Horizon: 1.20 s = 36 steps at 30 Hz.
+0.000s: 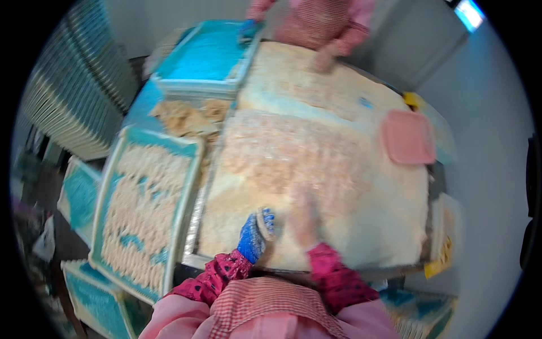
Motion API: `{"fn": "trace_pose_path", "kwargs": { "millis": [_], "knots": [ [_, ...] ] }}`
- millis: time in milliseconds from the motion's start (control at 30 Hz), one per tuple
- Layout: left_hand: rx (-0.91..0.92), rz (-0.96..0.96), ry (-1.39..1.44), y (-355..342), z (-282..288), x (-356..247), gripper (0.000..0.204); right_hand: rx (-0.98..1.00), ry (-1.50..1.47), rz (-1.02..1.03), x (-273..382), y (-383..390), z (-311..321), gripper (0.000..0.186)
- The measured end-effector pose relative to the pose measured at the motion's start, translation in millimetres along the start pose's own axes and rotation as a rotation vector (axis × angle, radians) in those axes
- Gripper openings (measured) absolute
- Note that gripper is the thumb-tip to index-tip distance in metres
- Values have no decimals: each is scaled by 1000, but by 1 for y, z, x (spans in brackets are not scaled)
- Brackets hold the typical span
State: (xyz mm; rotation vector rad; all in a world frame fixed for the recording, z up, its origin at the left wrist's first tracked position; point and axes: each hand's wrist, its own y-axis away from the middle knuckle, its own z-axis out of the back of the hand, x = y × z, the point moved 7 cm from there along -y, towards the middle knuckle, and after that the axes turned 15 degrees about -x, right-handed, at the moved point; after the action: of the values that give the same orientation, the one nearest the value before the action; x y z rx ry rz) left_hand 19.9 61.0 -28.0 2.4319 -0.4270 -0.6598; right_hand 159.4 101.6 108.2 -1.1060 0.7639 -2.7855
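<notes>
A pale, finger-shaped piece (263, 224) with a matt, dusted surface is grasped by the left hand (254, 233), which is clad in a blue knitted glove whitened with powder and is placed above the near edge of the worktable (194, 231), toward its near left corner. The right hand (305, 219), covered by a thin, pale, translucent glove, is stretched over the near side of a heap of pinkish, moist-looking pieces (293, 150); it is blurred, and whether anything is gripped by it cannot be told. The heap is spread, lumpy and glistening, across the middle of the worktable, and is surrounded by a fine cream-coloured powder (367, 243) that is smoothed flat toward the near right corner. The left side of the worktable is edged with shiny metal.

Beside that left edge, a pale-rimmed tray with a turquoise base (132, 243) is filled with closely ranked, knobbly, whitish strips (141, 203). Past its far edge a crumpled tan mass (186, 117) is seen, and beyond that a tray with a bright blue base (206, 51) is set. At the right edge of the worktable a pink, round-cornered container (409, 137) is placed. At the far edge, the powder is touched or nearly touched by a co-worker's hand (324, 59).
</notes>
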Motion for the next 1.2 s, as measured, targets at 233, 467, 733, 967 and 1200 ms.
{"fn": "trace_pose_path", "kwargs": {
  "millis": [233, 467, 733, 967, 1200],
  "knots": [
    [38, -525, 283, -53, 22, -247, 42, -111, 448, 240, -136, -71, 45, 13],
    [-839, -1222, -599, -5, 245, -497, 43, 142, 226, -63, -126, -68, 28, 19],
    [-719, -1059, -1112, -68, 234, -518, 47, 17, 276, -164, -112, -82, 68, 12],
    [-322, -1071, -820, -47, 129, -439, 54, 217, 196, 244, -32, -40, 44, 22],
    [311, -750, -1431, -5, -60, -150, 52, 101, 47, -332, -118, 60, 85, 36]
  ]
}}
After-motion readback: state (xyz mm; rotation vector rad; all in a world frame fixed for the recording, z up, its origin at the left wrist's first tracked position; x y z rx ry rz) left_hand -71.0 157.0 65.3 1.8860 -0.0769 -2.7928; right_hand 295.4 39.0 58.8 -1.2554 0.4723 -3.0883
